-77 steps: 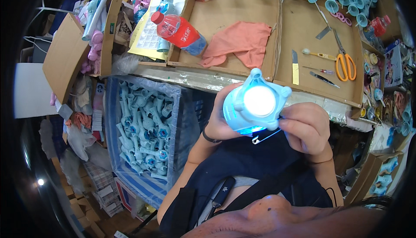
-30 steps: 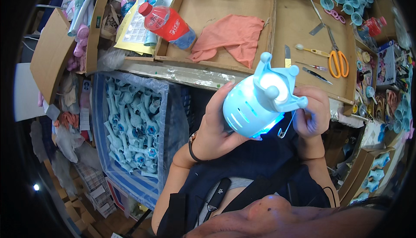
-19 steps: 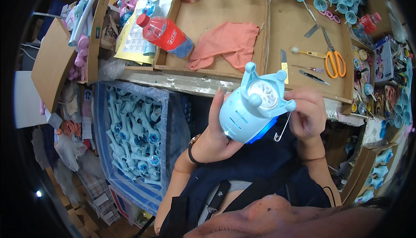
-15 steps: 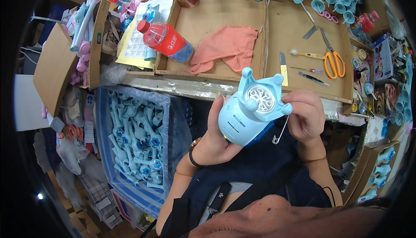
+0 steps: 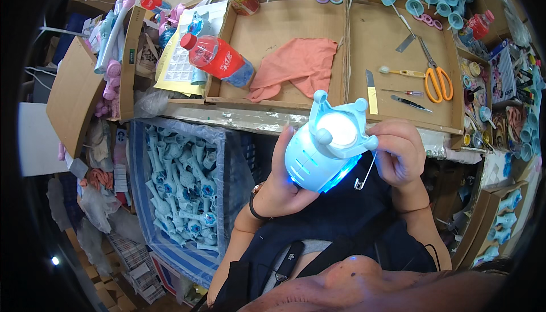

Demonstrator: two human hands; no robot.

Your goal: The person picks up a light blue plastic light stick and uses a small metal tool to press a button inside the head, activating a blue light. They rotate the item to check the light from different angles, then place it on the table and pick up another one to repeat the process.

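A light blue plastic toy head (image 5: 304,152) with crown-like prongs is held up in front of my chest. Its round top and lower side glow white and blue. My left hand (image 5: 280,186) is wrapped round its left side and underside. At the right prong, my right hand (image 5: 400,152) is closed, fingertips pinched together. From that pinch hangs a thin metal wire (image 5: 368,167) with a small safety pin (image 5: 359,184) at its lower end. The fingertips' exact hold on prong and wire is partly hidden.
Ahead, a cardboard tray (image 5: 284,22) holds a coral cloth (image 5: 298,65) and a red-labelled bottle (image 5: 213,56). Orange-handled scissors (image 5: 438,83), blades and a brush lie to its right. A lined crate (image 5: 142,198) of blue toy parts stands at left.
The toy head has lit up: its top and lower side now shine. Both hands keep nearly the same place and hold.
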